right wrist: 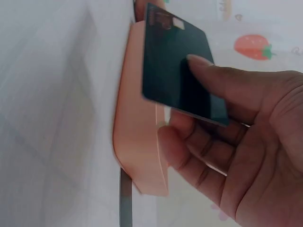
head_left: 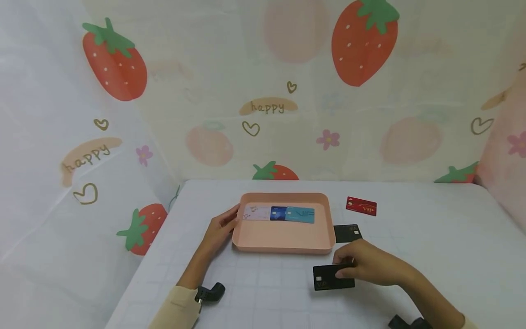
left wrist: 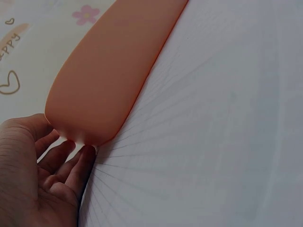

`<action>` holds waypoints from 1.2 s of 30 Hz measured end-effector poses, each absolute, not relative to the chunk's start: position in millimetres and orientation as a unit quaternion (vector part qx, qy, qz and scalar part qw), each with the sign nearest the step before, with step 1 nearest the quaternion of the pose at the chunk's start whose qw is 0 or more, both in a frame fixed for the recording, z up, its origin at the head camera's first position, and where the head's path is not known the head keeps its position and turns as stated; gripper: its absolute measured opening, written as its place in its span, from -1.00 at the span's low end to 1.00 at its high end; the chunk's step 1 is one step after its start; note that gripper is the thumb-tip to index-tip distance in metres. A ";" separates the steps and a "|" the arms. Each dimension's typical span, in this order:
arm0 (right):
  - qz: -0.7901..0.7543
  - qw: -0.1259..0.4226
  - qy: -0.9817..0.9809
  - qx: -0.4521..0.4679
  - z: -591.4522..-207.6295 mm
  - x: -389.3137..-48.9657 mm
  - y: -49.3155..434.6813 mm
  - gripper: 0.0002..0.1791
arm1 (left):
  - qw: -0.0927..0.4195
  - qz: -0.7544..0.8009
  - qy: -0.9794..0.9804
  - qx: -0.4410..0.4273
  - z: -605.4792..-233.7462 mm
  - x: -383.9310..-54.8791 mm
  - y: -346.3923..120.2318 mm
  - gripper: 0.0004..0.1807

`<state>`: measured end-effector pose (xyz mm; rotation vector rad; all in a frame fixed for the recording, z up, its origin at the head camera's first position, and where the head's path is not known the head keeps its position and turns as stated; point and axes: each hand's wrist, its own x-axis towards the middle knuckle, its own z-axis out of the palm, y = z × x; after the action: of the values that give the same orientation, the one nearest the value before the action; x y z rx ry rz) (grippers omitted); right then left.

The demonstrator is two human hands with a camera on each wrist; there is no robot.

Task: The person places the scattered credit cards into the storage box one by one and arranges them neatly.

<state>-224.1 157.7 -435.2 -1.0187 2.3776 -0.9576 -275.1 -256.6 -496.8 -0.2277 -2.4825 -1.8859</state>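
Observation:
My right hand pinches a black VIP card between thumb and fingers, in front of the tray's right corner. In the right wrist view, the thumb lies flat on the card and other fingers curl behind it. My left hand grips the left end of a pink tray. Close up, fingertips meet the tray's outer wall, with one digit at its rim. Inside the tray, a pale patterned card, a dark blue card and a light blue card lie in a row.
Another black card lies on the white table against the tray's right side. A red VIP card lies farther back on the right. Behind the table hangs a strawberry-print cloth.

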 end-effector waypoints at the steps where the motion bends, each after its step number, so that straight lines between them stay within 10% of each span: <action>1: -0.344 0.184 0.844 -0.367 -435.5 -223.9 157.5 -0.96 | 0.008 -0.604 -0.793 -0.075 -497.0 -274.6 -257.2 -0.47; 36: -0.468 0.143 0.834 -0.253 -412.6 -237.6 134.9 -0.77 | 0.030 -0.612 -0.785 -0.092 -530.7 -294.7 -267.7 -0.48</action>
<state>-237.6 134.9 -412.6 -0.7304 2.4069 -1.3504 -294.7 -267.7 -530.7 -0.2829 -2.4182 -1.8878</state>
